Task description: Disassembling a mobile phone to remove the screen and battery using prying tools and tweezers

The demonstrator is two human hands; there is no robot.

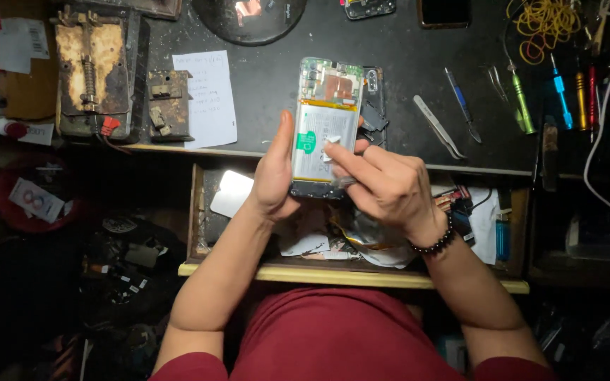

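Note:
An opened smartphone (326,92) with its back cover off shows a white battery with a green tab and a circuit board at the top. My left hand (273,176) grips the phone along its left edge, thumb on the side. My right hand (383,187) rests against the phone's right lower side, its forefinger pressing on a small white pull tab on the battery. A dark beaded bracelet sits on my right wrist. The phone is held above the front edge of the dark workbench (277,70).
Tweezers (439,127), a blue-handled tool (462,104) and several coloured screwdrivers (524,102) lie at the right. A rusty metal clamp jig (93,70) and a paper note (206,99) are on the left. An open drawer (354,275) full of parts sits under my hands.

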